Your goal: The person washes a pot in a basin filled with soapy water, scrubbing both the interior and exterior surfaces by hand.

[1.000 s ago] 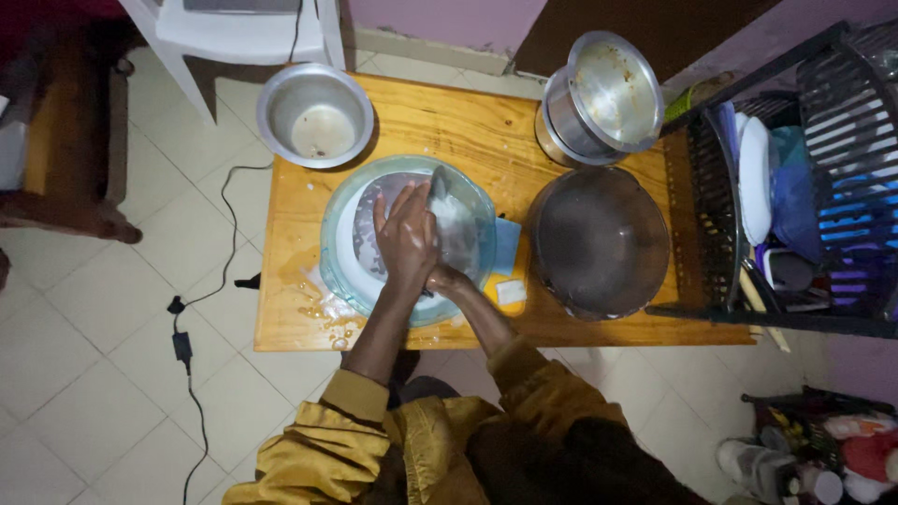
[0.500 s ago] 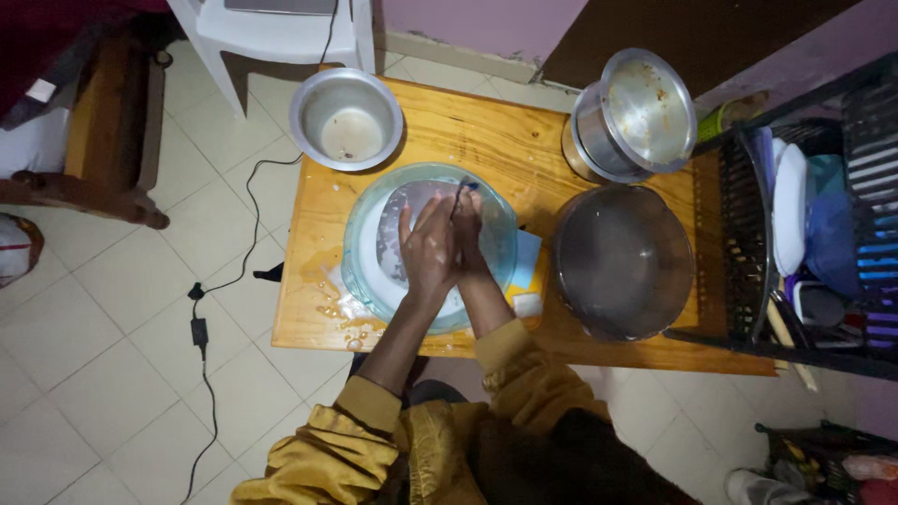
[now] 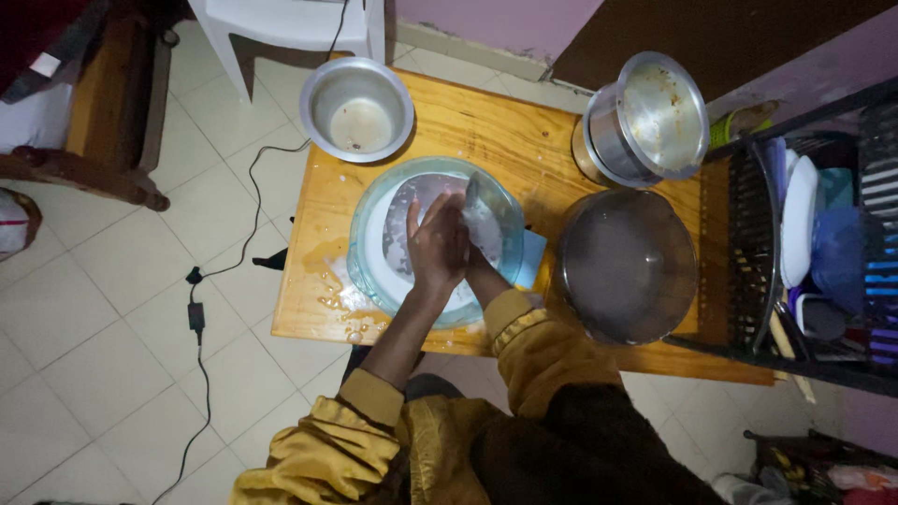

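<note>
A small wooden table [image 3: 486,131] stands on a pale tiled floor [image 3: 94,309]. On it sit a clear basin [image 3: 369,271], a steel pot [image 3: 360,108] at the far left corner, a tilted steel pot [image 3: 650,117] at the far right, a large dark bowl [image 3: 627,262], and soapy puddles [image 3: 341,299].

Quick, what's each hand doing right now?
Left hand: fingers extended, pressed on a grey plate in the clear basin.
Right hand: hidden beneath the left; cannot tell.

The person wears a yellow jacket with cuffs pushed up the arms, and something dark at five o'clock.
</note>
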